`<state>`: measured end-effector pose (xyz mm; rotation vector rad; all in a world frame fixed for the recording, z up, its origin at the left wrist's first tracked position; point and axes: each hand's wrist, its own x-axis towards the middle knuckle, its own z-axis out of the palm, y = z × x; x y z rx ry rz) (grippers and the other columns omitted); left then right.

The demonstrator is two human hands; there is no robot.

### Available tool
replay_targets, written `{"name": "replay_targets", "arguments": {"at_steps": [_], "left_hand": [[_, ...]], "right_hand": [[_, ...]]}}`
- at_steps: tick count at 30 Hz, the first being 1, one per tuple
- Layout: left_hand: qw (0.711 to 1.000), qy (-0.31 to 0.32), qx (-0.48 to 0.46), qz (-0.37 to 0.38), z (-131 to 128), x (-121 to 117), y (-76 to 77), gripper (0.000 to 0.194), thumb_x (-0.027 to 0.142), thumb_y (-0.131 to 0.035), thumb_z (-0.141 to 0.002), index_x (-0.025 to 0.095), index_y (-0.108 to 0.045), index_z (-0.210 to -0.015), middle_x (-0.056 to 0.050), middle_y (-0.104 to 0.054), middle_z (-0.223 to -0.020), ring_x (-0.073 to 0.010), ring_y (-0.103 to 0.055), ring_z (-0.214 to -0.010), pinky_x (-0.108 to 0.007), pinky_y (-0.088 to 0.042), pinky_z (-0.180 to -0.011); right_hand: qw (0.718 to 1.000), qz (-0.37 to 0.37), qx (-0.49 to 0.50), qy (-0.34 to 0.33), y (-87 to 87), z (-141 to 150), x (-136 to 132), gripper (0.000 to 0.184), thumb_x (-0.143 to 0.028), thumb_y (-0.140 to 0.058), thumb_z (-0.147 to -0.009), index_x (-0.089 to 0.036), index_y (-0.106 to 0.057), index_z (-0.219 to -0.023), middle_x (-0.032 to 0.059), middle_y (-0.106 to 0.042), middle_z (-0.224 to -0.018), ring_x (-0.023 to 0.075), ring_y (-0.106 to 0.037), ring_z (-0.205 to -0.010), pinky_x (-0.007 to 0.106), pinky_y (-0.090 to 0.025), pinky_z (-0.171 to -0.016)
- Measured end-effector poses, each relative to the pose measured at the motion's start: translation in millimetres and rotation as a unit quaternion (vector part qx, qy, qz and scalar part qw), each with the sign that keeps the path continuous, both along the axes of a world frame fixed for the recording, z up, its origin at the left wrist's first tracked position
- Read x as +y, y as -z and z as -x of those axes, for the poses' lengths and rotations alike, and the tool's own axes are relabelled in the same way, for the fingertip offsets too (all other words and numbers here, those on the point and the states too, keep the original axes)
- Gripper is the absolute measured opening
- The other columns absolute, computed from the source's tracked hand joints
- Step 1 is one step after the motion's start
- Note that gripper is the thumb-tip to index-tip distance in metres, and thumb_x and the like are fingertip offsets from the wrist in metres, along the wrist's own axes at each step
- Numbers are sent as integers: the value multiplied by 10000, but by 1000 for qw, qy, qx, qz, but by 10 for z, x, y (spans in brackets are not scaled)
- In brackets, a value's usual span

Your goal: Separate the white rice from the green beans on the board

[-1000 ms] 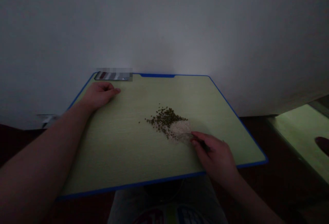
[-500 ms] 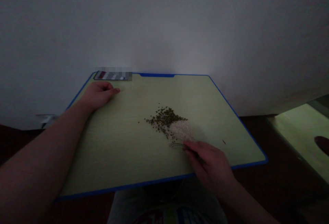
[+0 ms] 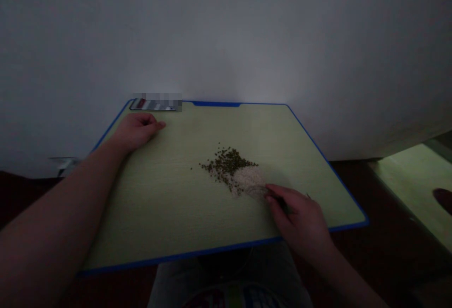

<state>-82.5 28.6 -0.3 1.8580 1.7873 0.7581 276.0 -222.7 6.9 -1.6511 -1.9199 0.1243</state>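
Observation:
On the pale board [image 3: 169, 204] with a blue rim lies a heap of small dark green beans [image 3: 229, 159]. It partly mixes with a mound of pale, rice-like grains [image 3: 250, 176] at its near right. My right hand [image 3: 300, 214] pinches a thin utensil with a curved end [image 3: 256, 190], which rests at the near edge of the pale mound. Dim light hides whether it is a spoon or a fork. My left hand [image 3: 137, 131] rests at the board's far left, its fingers curled and thumb pressed forward, with nothing visible in it.
A phone-like flat object [image 3: 155, 104], partly blurred out, lies at the far left corner. A small dark sliver [image 3: 308, 196] sits right of my right hand. A plain wall [image 3: 226, 39] rises behind the board. Another pale surface [image 3: 416, 176] stands at the right.
My right hand has moved a little right and away from me, carrying the utensil along the near edge of the pale grains. The left hand stays in place.

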Motion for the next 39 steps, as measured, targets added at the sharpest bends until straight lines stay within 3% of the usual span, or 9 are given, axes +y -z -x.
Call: {"name": "replay_targets", "arguments": {"at_steps": [6,17,26,39], "left_hand": [[1000,3,-11,6,3,-1,-4,377,551,-643,-700,199,-543,-608,58,-444,-501,-91,-384,-482,-253,-310,-494],[1000,-6,-16,12,-39,6,-19,376,550,-643,-700,200,-538,-614,60,-442,-489,-90,-373,-470,-249,-295,-484],[1000,-4,-17,11,-22,7,1,371,547,-649,-695,198,-548,-618,59,-449,-502,-89,-380,-477,-247,-302,-490],[1000,-11,-13,11,-55,-11,-41,380,559,-642,-689,207,-531,-601,63,-428,-495,-90,-361,-473,-258,-292,-485]], "right_hand": [[999,10,26,-30,10,37,55,264,-218,-536,-938,-136,-744,-1079,106,-794,-975,212,-764,-841,299,-621,-764],[993,10,41,-111,-37,151,-93,249,-165,-502,-950,-148,-719,-1070,74,-784,-900,179,-746,-777,284,-613,-729],[1000,-3,-4,-29,-15,-11,-46,256,-205,-515,-947,-134,-729,-1069,107,-793,-964,217,-764,-818,322,-628,-739],[994,17,51,-90,-51,26,-43,217,-188,-533,-940,-182,-705,-1072,67,-788,-950,181,-752,-821,295,-609,-735]]}}
